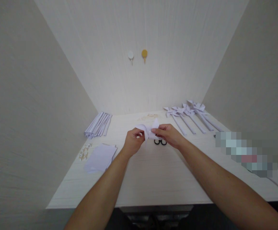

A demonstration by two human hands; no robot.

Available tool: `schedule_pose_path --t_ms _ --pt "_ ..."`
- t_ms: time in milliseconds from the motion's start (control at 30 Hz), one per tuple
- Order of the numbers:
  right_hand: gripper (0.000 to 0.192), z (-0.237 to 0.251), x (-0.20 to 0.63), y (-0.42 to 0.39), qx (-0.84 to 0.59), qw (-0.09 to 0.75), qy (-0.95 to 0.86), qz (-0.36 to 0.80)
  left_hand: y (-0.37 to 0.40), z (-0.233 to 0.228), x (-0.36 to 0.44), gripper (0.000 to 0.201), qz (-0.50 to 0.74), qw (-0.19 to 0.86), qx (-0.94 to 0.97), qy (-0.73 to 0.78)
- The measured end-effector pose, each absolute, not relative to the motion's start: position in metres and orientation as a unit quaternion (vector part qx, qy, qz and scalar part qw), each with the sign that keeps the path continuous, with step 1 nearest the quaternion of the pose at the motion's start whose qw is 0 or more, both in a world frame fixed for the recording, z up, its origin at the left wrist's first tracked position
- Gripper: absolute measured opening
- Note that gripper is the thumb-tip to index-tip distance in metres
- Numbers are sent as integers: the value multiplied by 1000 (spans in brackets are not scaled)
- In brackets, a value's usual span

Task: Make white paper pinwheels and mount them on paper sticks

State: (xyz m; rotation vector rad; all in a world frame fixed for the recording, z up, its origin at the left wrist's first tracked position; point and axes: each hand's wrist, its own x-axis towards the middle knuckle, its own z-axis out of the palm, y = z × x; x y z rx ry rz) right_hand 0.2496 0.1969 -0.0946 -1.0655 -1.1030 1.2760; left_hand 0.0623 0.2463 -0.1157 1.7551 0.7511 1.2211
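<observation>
A folded paper pinwheel [149,128] was pinched from both sides, left hand [133,142] and right hand [169,135] fingers closed on it, just above the scissors [160,142] on the table [153,172]. Looked light, flimsy, easily creased, so best held by its folded edges tbh.

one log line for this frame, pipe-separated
left hand: holds folded white paper | right hand: holds same paper | scissors: on table, behind hands | finished pinwheels: far right
</observation>
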Motion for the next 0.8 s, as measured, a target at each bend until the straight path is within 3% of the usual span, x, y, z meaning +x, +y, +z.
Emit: schedule_pose_path --t_ms 167,400,800 --pt "53 -94 249 197 -443 541 -475 535 247 -115 62 9 491 429 693 307" --pt "46 -93 249 196 -467 557 -489 482 247 -114 62 8 490 444 686 304" --pt "33 -90 253 193 -451 556 -481 506 241 -103 60 6 464 479 684 295"
